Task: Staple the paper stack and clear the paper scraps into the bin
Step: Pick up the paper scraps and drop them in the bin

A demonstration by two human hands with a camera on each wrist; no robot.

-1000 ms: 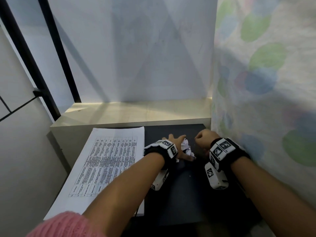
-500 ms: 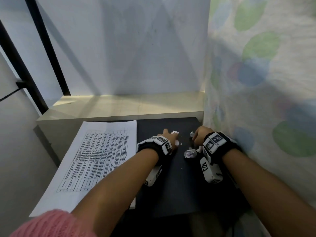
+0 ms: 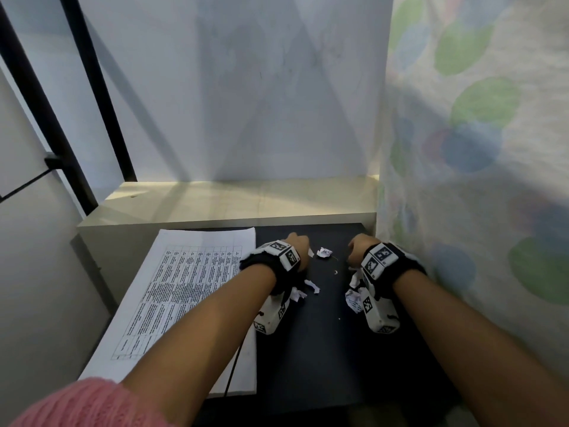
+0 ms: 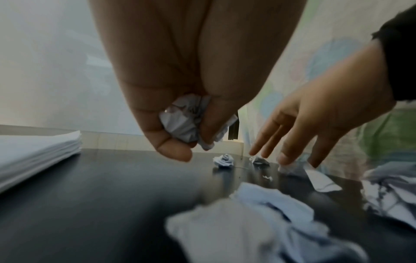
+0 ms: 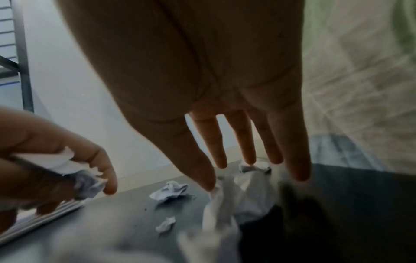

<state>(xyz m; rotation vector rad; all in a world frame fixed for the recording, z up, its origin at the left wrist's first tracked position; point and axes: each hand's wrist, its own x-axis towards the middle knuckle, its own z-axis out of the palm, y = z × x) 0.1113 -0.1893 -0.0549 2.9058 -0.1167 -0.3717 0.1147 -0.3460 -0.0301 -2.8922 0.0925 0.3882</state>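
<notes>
On the left of the black desk (image 3: 323,349) lies the printed paper stack (image 3: 184,297). My left hand (image 3: 297,246) grips a crumpled paper scrap (image 4: 184,122) in curled fingers just above the desk; the same scrap (image 5: 83,181) shows in the right wrist view. My right hand (image 3: 358,249) hovers with straight, spread fingers (image 5: 243,142) pointing down, tips on a loose scrap (image 5: 229,195) at the desk's right. Another scrap (image 3: 324,252) lies between my hands. More scraps (image 3: 311,286) sit under my wrists. No stapler or bin is in view.
A pale ledge (image 3: 231,204) runs behind the desk below a white wall. A curtain with coloured dots (image 3: 477,149) hangs close along the right side. Black metal bars (image 3: 40,97) stand at the left.
My hands moved apart and forward on the desk. The left hand has closed around a scrap, the right hand has opened its fingers over scraps by the curtain. The camera view dropped slightly.
</notes>
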